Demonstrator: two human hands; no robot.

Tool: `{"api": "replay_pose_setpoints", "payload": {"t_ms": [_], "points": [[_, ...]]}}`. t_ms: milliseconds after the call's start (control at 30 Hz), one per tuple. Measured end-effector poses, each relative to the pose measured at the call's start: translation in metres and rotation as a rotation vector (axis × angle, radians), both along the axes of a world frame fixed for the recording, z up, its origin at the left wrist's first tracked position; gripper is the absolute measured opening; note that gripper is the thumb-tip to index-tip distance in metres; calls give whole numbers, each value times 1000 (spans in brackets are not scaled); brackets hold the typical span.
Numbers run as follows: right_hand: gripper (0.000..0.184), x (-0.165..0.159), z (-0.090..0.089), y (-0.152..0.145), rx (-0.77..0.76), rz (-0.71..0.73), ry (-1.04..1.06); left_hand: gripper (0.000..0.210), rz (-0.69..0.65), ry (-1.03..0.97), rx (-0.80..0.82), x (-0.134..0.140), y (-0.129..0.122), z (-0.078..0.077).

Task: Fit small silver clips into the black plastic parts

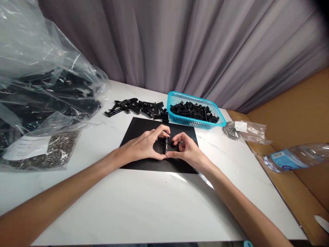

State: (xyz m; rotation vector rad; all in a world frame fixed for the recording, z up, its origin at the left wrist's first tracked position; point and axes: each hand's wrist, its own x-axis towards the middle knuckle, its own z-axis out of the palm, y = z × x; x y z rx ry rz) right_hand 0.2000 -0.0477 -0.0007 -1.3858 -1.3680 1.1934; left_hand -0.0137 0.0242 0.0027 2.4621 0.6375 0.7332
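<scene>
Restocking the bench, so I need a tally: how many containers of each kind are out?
Clear plastic bags: 3 (large bag, screw bag, small bag)
Blue basket: 1
Plastic bottle: 1
Total: 5

Between my hands I hold a small black part point(166, 144) over a black mat point(144, 132) on a white, faintly veined tabletop point(144, 206). More black parts fill a turquoise mesh basket point(172, 99) and lie in a loose black pile point(138, 106) beside it. Behind hangs a grey-mauve curtain point(192, 44); a clear plastic bag point(38, 68) shows black pieces, and brown cardboard point(295, 113) sits with a clear bottle with a blue label point(295, 159).
</scene>
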Motion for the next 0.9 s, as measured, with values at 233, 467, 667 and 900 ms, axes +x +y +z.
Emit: {"api": "replay_pose_setpoints", "payload": {"t_ms": [233, 467, 667, 900], "points": [[61, -2, -2, 2, 31, -5, -51, 62, 6, 65, -66, 2, 0, 8], [33, 5, 12, -10, 161, 44, -269, 66, -4, 22, -86, 0, 2, 5], [37, 15, 24, -21, 508, -132, -451, 73, -13, -13, -102, -1, 5, -2], [31, 0, 11, -24, 305, -42, 55, 77, 2, -24, -85, -2, 4, -3]]}}
